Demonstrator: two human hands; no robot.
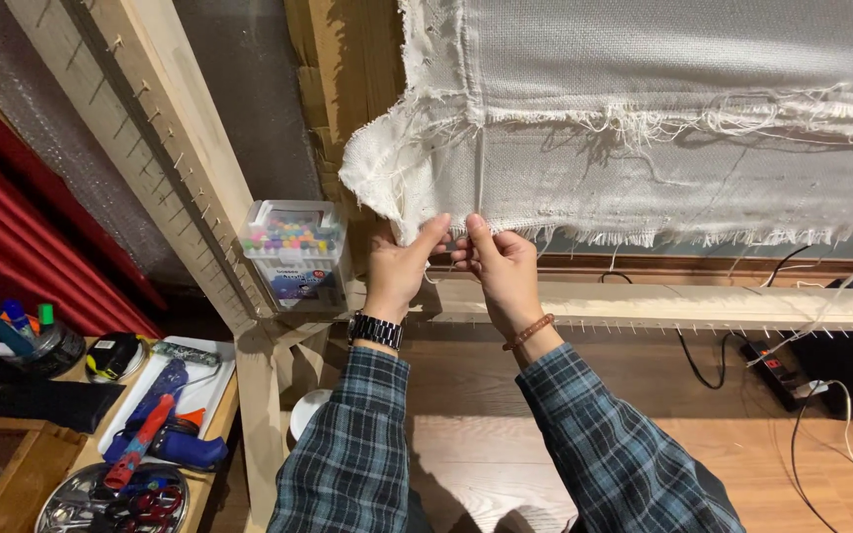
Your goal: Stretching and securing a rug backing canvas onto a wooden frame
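Observation:
A white woven cloth (663, 109) with frayed edges hangs on a wooden frame (703, 306) studded with rows of small nails. Its lower left corner is loose and folded. My left hand (402, 266), with a black watch on the wrist, pinches the cloth's bottom edge near that corner. My right hand (501, 271), wearing a beaded bracelet, grips the same edge just to the right, fingertips close to the left hand's. Both arms are in dark plaid sleeves.
A clear plastic box of coloured markers (293, 252) sits against the frame's slanted post (175, 148). At lower left a wooden table holds a white tray (204, 385) with a blue and red tool, and a metal dish of scissors (111, 498). A power strip (777, 365) and cables lie on the wooden floor.

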